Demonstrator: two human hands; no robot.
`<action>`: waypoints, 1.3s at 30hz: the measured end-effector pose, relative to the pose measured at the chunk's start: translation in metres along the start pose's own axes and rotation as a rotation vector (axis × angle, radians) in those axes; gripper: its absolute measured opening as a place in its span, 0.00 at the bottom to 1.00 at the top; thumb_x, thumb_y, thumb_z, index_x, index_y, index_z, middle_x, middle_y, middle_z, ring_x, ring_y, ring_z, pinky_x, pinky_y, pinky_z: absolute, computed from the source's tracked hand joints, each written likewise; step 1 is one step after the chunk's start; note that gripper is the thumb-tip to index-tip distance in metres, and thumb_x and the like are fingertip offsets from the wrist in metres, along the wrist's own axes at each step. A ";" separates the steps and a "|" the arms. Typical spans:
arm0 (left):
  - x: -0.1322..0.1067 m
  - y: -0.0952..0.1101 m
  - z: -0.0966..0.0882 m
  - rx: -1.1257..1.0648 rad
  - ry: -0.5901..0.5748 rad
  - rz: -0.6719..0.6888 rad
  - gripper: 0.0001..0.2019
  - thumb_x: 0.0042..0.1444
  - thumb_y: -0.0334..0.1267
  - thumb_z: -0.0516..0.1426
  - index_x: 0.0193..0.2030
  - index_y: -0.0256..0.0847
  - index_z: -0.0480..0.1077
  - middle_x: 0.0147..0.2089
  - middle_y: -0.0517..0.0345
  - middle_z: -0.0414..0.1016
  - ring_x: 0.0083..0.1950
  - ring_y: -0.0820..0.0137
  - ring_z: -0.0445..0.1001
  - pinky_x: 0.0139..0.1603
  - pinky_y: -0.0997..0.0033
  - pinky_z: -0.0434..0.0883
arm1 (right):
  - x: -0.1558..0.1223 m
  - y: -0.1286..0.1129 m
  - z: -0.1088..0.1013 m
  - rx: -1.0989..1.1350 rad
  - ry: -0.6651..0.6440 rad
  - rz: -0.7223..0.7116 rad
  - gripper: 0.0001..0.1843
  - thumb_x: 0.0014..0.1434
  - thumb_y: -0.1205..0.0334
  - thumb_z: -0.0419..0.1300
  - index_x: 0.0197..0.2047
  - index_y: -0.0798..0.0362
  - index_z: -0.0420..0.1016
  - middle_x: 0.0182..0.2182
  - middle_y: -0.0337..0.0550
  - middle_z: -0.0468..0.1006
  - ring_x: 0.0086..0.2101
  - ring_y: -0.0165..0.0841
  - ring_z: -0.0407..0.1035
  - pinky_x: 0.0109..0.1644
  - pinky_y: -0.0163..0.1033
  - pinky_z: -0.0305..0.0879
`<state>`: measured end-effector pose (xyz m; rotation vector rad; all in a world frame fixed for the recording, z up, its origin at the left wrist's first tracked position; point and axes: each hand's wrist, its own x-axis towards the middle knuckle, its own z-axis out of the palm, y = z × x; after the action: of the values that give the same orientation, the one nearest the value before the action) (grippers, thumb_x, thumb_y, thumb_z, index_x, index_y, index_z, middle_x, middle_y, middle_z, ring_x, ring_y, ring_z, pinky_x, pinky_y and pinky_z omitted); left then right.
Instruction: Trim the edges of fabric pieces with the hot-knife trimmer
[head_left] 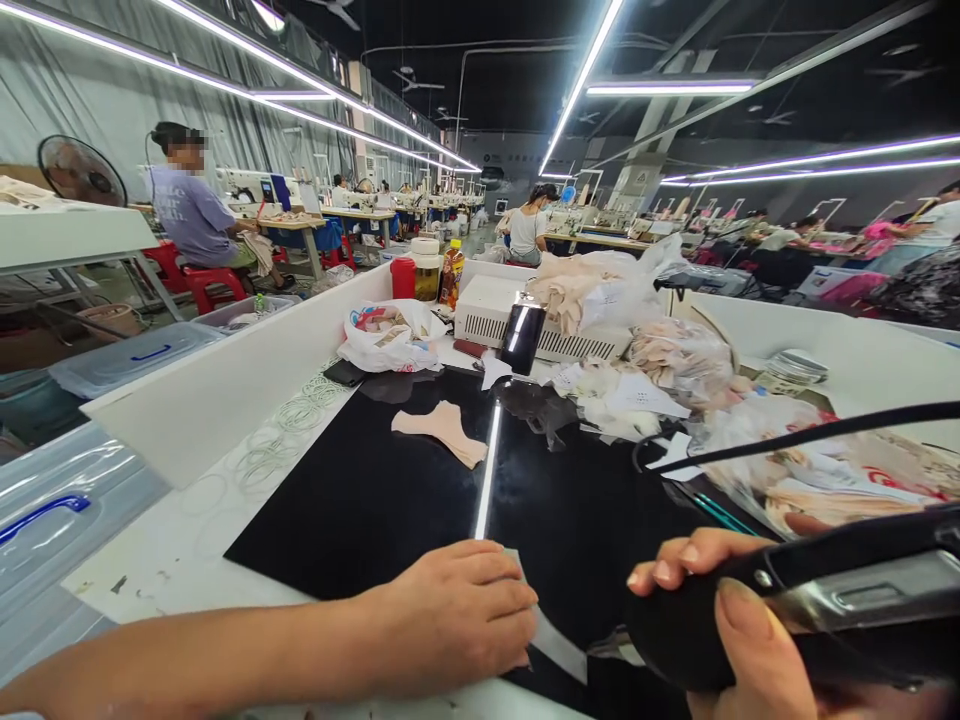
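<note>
Black mat (360,500) on white counter (187,540). Lower frame: left hand (457,610) palm-down, unclenched, fingers pressing grey strip (556,642); right hand (750,650) clasps black corded tool (847,590).

A factory worker is working bare-handed, the left hand (457,612) and right hand (746,645) both showing uncovered. Behind the left hand, the forearm (225,655) is running bare all the way to the frame's lower-left corner, with any sleeve lying out of view. On the right hand, the fingernails (660,572) are growing slightly past the fingertips, rounded at the ends and looking natural. The thumbnail (736,592), broadest of them, is facing the camera, while those nearer the left hand are catching a faint sheen.
</note>
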<state>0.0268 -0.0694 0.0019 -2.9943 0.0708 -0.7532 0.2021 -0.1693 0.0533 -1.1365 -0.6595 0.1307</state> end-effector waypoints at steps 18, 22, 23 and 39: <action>0.020 0.008 0.023 -0.093 -0.051 0.032 0.11 0.71 0.38 0.52 0.39 0.37 0.70 0.43 0.60 0.78 0.43 0.75 0.74 0.53 0.72 0.67 | -0.008 0.000 -0.007 0.049 -0.026 0.034 0.30 0.49 0.57 0.74 0.53 0.43 0.68 0.30 0.37 0.75 0.25 0.38 0.72 0.29 0.51 0.75; 0.019 0.010 0.025 -0.113 -0.025 0.001 0.11 0.71 0.39 0.51 0.39 0.38 0.71 0.43 0.62 0.78 0.43 0.74 0.73 0.50 0.72 0.68 | -0.011 0.002 -0.008 0.061 -0.038 0.045 0.30 0.49 0.58 0.74 0.54 0.43 0.68 0.30 0.38 0.75 0.25 0.38 0.72 0.28 0.52 0.75; 0.019 0.010 0.025 -0.120 -0.014 -0.006 0.11 0.71 0.39 0.51 0.39 0.38 0.71 0.44 0.63 0.78 0.43 0.74 0.73 0.50 0.72 0.68 | -0.011 0.003 -0.009 0.064 -0.038 0.053 0.31 0.49 0.58 0.74 0.54 0.43 0.68 0.30 0.38 0.74 0.25 0.39 0.72 0.28 0.53 0.75; 0.016 0.010 0.025 -0.133 -0.061 -0.017 0.08 0.70 0.35 0.53 0.40 0.41 0.72 0.47 0.63 0.78 0.45 0.74 0.71 0.50 0.72 0.68 | -0.015 -0.002 -0.002 0.077 -0.017 0.033 0.29 0.50 0.59 0.73 0.54 0.43 0.68 0.30 0.37 0.73 0.24 0.37 0.70 0.25 0.50 0.75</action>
<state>0.0527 -0.0796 -0.0130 -3.1451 0.0962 -0.6838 0.1912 -0.1780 0.0480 -1.0730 -0.6461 0.1927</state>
